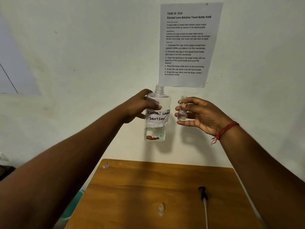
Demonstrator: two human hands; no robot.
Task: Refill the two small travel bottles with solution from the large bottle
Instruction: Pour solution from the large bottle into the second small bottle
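Both forearms are showing bare, with no sleeves reaching into view. The person is wearing a red thread bracelet (227, 128) at the right wrist, its frayed ends dangling right of centre.

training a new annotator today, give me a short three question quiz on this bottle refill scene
1. True or false: the large clear plastic bottle with the handwritten "contact lens solution" label has its cap on.
2. Which hand holds the small clear travel bottle with the red-bordered label?
A. left hand
B. right hand
C. neither, it stands on the wooden table
3. Fill in: both bottles are held roughly ____, above the table.

Key:
1. False: its threaded neck is bare and open.
2. B: the right hand's grip is round the small bottle; the left hand holds the large one.
3. Upright: nothing is being poured yet.
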